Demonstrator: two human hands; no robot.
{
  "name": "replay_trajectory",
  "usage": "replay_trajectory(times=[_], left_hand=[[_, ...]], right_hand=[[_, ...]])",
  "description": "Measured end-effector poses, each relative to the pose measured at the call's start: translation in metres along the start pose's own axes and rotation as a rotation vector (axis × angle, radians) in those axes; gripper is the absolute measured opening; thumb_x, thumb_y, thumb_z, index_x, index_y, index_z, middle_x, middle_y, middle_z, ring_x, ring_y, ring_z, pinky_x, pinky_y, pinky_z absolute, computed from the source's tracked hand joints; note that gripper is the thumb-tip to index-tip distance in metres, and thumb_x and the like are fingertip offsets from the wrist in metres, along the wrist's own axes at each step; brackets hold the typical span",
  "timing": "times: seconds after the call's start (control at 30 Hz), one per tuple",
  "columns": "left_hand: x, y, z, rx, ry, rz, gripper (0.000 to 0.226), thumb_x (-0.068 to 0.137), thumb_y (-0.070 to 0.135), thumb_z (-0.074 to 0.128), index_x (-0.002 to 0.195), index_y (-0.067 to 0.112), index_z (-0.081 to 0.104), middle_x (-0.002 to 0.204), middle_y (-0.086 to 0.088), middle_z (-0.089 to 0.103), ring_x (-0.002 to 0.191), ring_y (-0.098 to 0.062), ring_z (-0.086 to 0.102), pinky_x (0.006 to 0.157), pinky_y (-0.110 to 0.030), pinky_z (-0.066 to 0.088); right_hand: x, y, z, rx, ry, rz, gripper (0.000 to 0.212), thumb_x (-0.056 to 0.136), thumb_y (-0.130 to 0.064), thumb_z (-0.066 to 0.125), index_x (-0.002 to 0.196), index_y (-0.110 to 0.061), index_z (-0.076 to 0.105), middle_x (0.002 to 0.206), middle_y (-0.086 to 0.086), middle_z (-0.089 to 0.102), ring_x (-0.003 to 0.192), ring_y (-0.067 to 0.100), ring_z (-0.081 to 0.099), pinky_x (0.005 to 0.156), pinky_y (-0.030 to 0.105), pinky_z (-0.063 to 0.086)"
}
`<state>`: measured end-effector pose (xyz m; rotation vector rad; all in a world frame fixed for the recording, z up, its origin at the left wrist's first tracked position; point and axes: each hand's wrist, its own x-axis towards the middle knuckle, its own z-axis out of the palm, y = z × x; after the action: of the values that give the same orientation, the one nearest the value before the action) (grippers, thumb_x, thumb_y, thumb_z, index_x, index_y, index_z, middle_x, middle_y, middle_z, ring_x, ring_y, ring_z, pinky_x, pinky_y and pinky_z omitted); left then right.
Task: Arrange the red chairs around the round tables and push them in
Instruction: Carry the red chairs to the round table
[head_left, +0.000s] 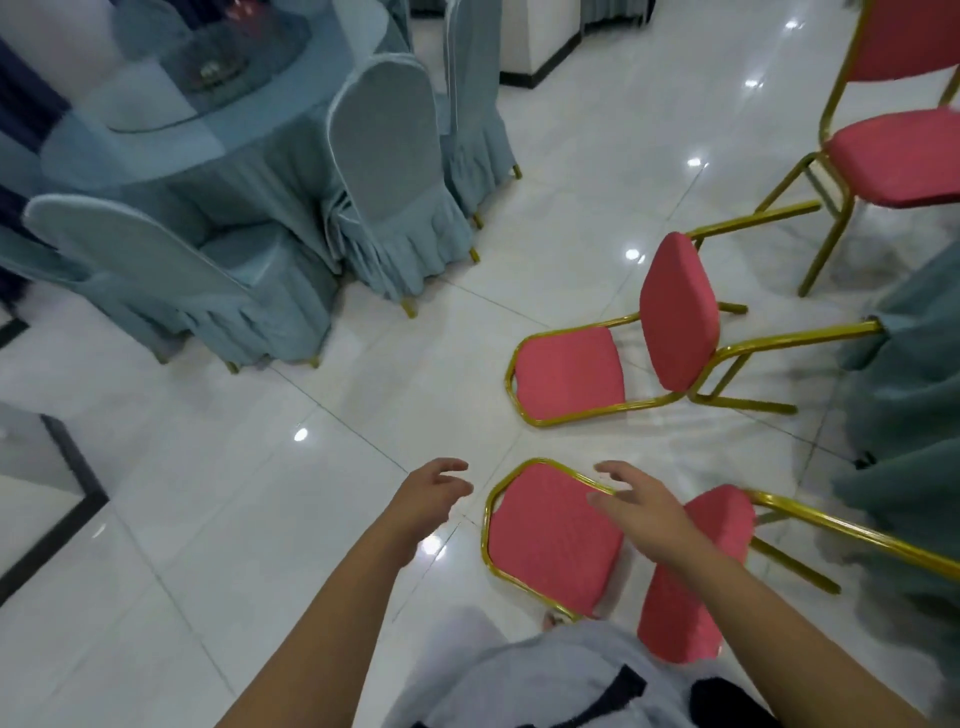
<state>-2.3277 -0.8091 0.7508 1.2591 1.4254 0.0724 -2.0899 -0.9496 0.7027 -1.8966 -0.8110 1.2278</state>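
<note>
Two red chairs with gold frames lie tipped over on the white tiled floor. The nearer chair (550, 535) lies right below me, the farther one (571, 371) beyond it. A third red chair (893, 156) stands upright at the top right. My left hand (434, 491) hovers over bare floor just left of the nearer chair, fingers loosely spread and holding nothing. Over that chair's red pad, near its gold rim, my right hand (636, 501) is held with fingers spread; I cannot tell whether it touches.
A round table (171, 140) draped in blue-grey cloth stands at the top left, ringed by covered chairs (395, 171). Grey-green cloth (904, 395) of another table hangs at the right edge. A dark-framed panel (52, 499) lies at the left.
</note>
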Motion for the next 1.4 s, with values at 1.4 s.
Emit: replay_trajectory(times=[1.4], left_hand=[[0.737,-0.189,0.207,1.468,-0.844,0.217,0.053,0.091,0.018,0.063,0.141,0.018,0.047,0.081,0.0,0.054,0.059,-0.003,0.049,0.06,-0.019,0.043]], right_hand=[[0.372,0.358,0.472,1.782,1.088,1.19,0.091,0.084,-0.046,0.072,0.155,-0.026,0.019,0.151,0.008,0.038,0.133,0.032,0.041,0.104,0.057,0.041]])
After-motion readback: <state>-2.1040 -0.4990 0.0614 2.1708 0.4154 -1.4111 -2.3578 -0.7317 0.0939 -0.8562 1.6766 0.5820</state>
